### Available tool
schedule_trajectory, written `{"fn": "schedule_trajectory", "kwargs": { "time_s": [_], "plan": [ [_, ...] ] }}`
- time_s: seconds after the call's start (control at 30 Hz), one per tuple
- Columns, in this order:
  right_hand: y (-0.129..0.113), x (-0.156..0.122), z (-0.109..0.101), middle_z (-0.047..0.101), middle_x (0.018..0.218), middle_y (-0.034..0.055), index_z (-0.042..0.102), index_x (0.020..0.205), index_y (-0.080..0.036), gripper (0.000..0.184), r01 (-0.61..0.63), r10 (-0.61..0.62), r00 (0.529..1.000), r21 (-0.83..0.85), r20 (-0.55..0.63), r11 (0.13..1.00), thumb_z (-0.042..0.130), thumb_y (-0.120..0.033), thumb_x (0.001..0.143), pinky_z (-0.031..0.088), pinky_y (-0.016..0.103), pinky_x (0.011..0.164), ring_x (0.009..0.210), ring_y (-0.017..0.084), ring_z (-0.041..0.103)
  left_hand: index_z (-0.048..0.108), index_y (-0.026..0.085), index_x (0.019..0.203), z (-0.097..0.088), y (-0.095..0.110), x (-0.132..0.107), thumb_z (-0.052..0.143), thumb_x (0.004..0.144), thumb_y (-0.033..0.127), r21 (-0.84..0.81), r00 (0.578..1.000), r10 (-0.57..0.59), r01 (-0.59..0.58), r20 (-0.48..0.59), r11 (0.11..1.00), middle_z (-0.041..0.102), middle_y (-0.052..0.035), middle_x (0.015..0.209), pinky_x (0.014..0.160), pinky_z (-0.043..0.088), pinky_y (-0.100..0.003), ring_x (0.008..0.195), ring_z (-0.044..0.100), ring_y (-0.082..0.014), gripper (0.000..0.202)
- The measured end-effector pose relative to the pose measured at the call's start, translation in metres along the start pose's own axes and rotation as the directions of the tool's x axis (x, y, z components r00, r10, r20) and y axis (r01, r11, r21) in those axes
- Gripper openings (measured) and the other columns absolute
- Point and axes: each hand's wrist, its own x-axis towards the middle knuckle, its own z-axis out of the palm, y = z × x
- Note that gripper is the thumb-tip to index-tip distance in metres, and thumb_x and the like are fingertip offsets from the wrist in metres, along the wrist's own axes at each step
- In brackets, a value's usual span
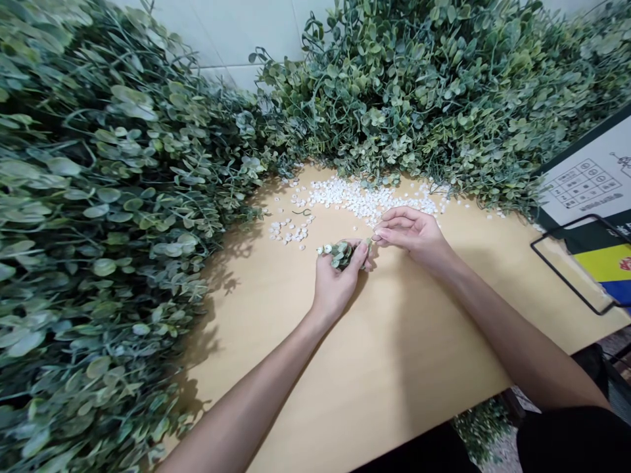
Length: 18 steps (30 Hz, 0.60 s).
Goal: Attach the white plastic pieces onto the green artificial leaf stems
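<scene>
your left hand is clamped around a small bunch of green leaves, thumb lying across it, with small white ends poking out on its left side. you have the bunch over the middle of the tabletop, somewhat toward the far edge. your right hand is just beside it; its thumb and forefinger are together at the tips, right by the pale end of the bunch, but you cannot tell what, if anything, sits between them.

behind your hands, toward the far edge, white beads lie in a loose heap, with a smaller scatter left of it and a short green stem near that scatter. leafy greenery covers the left edge, and more foliage masses along the far edge in front of a pale wall. near the right edge, a printed board leans behind a black wire frame.
</scene>
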Motion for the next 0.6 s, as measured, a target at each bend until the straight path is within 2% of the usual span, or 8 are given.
{"fn": "schedule_trajectory", "kwargs": {
  "time_s": [0.27,0.43,0.6],
  "plan": [
    [-0.0029,-0.0019,0.0025,0.079,0.091,0.0025,0.074,0.097,-0.02,0.044,-0.015,0.016,1.0,-0.017,0.015,1.0,0.099,-0.032,0.063,0.066,0.036,0.086,0.084,0.018,0.077,0.074,0.017,0.079,-0.0007,-0.0022,0.0002,0.079,0.089,0.042,0.041,1.0,-0.02,0.02,-0.008,0.999,0.065,-0.0026,0.066,0.07,0.051,-0.028,0.065,0.061,-0.0149,0.028],
    [-0.0029,-0.0028,0.0031,0.079,0.091,0.0029,0.074,0.097,-0.02,0.044,-0.019,0.019,1.0,-0.04,0.003,0.999,0.099,-0.034,0.063,0.065,0.036,0.086,0.083,0.018,0.076,0.075,0.016,0.081,-0.0016,-0.0052,0.0,0.08,0.086,0.044,0.043,0.999,-0.036,0.036,-0.017,0.998,0.067,-0.0029,0.066,0.066,0.05,-0.029,0.063,0.061,-0.0153,0.028],
    [-0.0024,-0.0027,0.0021,0.079,0.091,0.0029,0.074,0.097,-0.02,0.044,-0.025,0.025,1.0,-0.054,0.011,0.998,0.099,-0.032,0.063,0.063,0.034,0.089,0.086,0.018,0.076,0.072,0.017,0.077,-0.0012,-0.0047,0.0,0.079,0.088,0.044,0.076,1.0,-0.023,0.023,-0.009,0.997,0.066,-0.0028,0.066,0.067,0.049,-0.029,0.064,0.06,-0.0153,0.03]
  ]
}}
